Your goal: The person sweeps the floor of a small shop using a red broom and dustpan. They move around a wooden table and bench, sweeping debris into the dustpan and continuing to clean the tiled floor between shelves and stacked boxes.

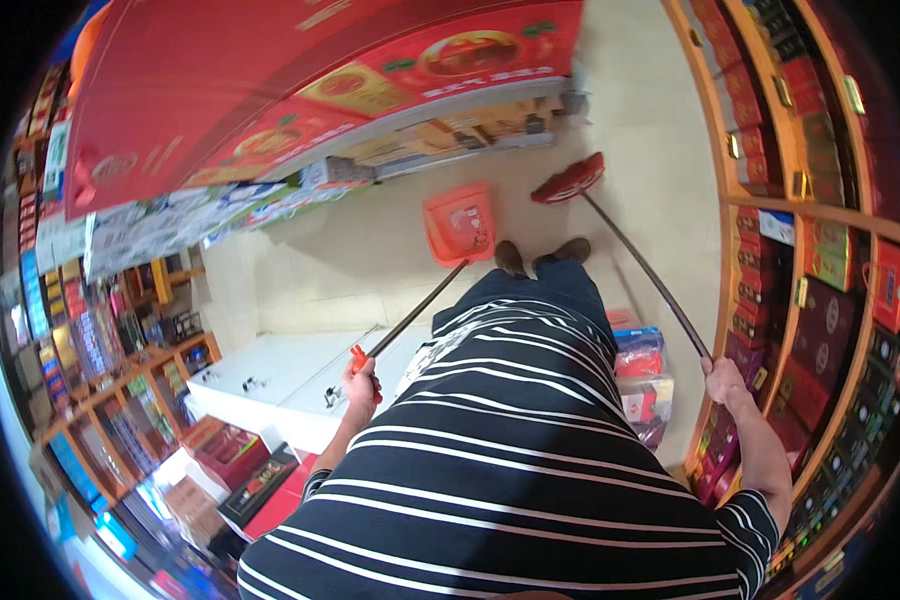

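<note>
My left hand (362, 385) is closed round the upper end of a long-handled dustpan, near the orange-red tip of its dark pole. The dustpan's orange-red pan (460, 226) rests on the floor just ahead of my shoes, with small bits of debris inside. Out to the right, my right hand (724, 380) grips the top of a broom's dark handle (650, 270). That handle slants forward to the red broom head (570, 180), which is on the floor to the right of the pan and apart from it. The bristles are slightly blurred.
A big red display with printed pictures (370, 90) stands ahead, above stacked goods. Wooden shelves (810, 210) full of boxes line the right side. On the left are a white counter (290, 375) and more shelving. Packaged goods (642, 385) sit beside my right leg on pale floor tiles (320, 260).
</note>
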Demonstrator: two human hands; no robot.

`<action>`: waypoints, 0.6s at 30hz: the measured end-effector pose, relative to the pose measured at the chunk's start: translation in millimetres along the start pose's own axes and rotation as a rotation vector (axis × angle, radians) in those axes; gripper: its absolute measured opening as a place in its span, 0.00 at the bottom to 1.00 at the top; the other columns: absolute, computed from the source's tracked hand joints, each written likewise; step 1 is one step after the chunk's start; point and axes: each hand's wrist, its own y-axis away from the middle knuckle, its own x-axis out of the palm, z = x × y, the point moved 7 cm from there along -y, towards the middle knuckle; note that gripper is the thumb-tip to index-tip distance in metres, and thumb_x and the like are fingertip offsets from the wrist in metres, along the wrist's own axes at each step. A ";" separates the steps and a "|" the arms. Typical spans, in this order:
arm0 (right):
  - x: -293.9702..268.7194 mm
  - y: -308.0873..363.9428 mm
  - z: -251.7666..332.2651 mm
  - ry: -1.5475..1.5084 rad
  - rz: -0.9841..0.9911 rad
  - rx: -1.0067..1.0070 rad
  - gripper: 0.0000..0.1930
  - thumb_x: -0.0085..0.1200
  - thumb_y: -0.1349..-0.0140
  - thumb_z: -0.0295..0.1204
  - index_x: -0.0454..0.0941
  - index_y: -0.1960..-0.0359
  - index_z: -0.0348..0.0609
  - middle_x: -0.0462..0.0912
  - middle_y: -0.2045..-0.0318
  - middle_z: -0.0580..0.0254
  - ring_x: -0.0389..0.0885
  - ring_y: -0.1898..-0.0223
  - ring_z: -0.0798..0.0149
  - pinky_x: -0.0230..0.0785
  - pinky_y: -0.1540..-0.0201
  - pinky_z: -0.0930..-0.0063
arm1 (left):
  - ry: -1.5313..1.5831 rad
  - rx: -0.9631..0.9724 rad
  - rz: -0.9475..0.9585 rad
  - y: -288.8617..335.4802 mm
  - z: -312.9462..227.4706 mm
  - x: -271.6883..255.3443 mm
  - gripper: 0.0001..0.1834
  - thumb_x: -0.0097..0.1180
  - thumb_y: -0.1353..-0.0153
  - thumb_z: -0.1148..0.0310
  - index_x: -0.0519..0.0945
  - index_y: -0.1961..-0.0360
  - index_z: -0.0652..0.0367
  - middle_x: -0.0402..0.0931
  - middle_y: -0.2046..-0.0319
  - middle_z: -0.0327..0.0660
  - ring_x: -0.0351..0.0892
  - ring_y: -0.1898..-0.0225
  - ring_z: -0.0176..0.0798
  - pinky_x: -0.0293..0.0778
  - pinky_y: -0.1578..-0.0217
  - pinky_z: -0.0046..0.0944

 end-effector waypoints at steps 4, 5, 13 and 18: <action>-11.3 -46.6 129.3 0.193 0.018 -0.372 0.24 0.36 0.35 0.44 0.78 0.64 0.32 0.77 0.64 0.35 0.76 0.57 0.40 0.67 0.53 0.54 | 0.141 -0.009 -0.176 30.2 22.9 -55.4 0.05 0.55 0.42 0.72 0.71 0.67 0.55 0.63 0.85 0.33 0.62 0.89 0.29 0.60 0.90 0.31; -10.6 -63.9 168.2 0.264 0.033 -0.409 0.25 0.36 0.35 0.46 0.78 0.64 0.34 0.78 0.64 0.36 0.77 0.58 0.41 0.68 0.53 0.54 | 0.187 -0.045 -0.262 36.6 29.5 -67.0 0.05 0.55 0.42 0.72 0.71 0.67 0.55 0.63 0.86 0.32 0.61 0.90 0.29 0.59 0.90 0.31; 46.9 -118.6 488.5 0.391 -0.029 -0.669 0.17 0.45 0.45 0.33 0.81 0.57 0.45 0.79 0.54 0.52 0.78 0.51 0.53 0.72 0.51 0.61 | 0.107 0.112 -0.445 46.6 19.1 -96.7 0.10 0.54 0.42 0.74 0.72 0.59 0.59 0.62 0.87 0.31 0.60 0.91 0.27 0.56 0.91 0.29; 13.5 -170.6 373.0 0.337 -0.060 -0.408 0.18 0.45 0.42 0.39 0.80 0.56 0.46 0.80 0.54 0.54 0.77 0.50 0.54 0.71 0.51 0.62 | 0.115 0.143 -0.406 32.1 23.4 -81.7 0.15 0.53 0.42 0.75 0.71 0.53 0.59 0.61 0.87 0.31 0.59 0.91 0.26 0.55 0.91 0.30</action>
